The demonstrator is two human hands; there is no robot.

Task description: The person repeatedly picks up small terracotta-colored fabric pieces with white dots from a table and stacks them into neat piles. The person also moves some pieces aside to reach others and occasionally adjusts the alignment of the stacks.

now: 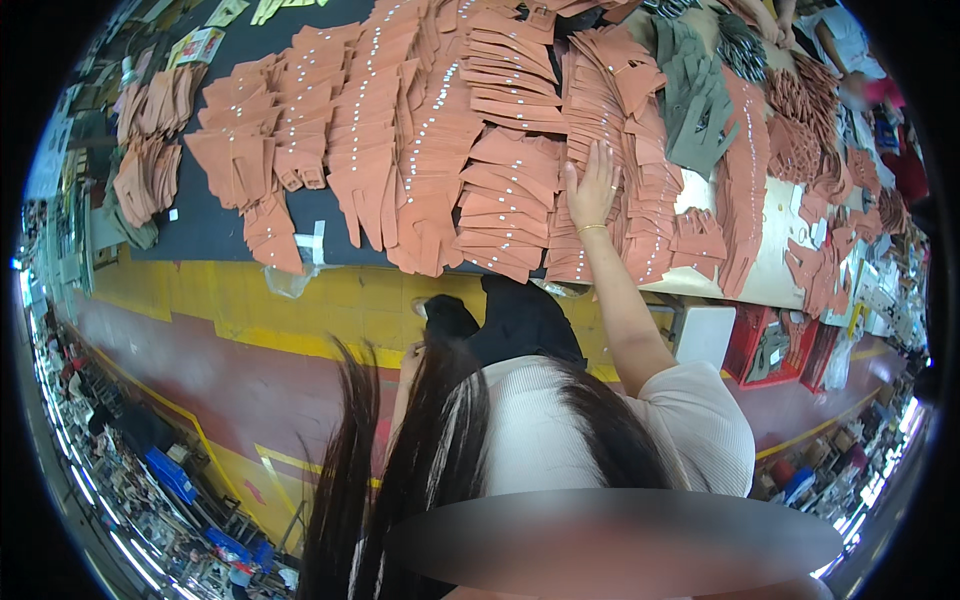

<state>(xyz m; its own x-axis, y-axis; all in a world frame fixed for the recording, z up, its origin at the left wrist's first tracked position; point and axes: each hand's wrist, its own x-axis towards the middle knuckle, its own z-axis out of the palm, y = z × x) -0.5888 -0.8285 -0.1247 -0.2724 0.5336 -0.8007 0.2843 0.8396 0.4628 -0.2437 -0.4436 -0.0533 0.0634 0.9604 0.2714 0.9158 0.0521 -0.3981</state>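
My right hand (pixel 595 188) lies flat, fingers stretched out, on overlapping salmon-coloured cut pieces (pixel 594 95) that run in a column away from me. A ring and a thin bracelet show on it. The pieces carry small white stickers, and their material is hard to make out. Left of this hand, a shorter stack of the same pieces (pixel 508 205) reaches the table's near edge. My left hand (pixel 412 358) hangs low beside my dark-trousered leg, away from the table. Hair and distance hide most of its fingers.
More salmon columns (pixel 375 150) cover the dark table (pixel 205 225) leftward. Grey-green pieces (pixel 692 110) lie on the right. Below that side stand a white box (pixel 705 335) and a red crate (pixel 742 345) with pieces inside. Other people are at the far right.
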